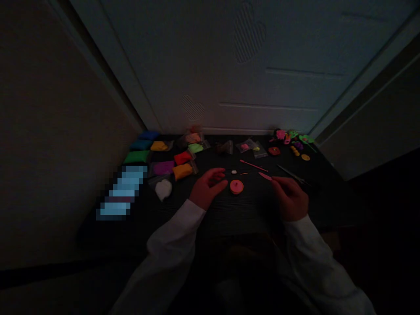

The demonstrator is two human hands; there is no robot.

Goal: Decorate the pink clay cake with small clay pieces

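My right hand (291, 197) grips a small pink plastic clay knife (265, 176), its blade pointing left. My left hand (210, 187) hovers over the table with thumb and fingers apart, holding nothing. Just right of its fingertips sits a round pink and orange clay piece (236, 187) with a small knob in its middle. Behind that lie a small white lump (234, 172) and a thin orange-red strip (243, 173). A long pink modelling stick (254, 165) rests farther back, and scissors (293, 175) lie behind my right hand.
Bags of coloured clay, among them purple (163, 168), orange (183, 171) and white (163, 190), cover the dark table's left side. A blurred-out bright device (124, 190) is at the left edge. Finished clay shapes (288, 136) stand back right, against a white panel (203, 57).
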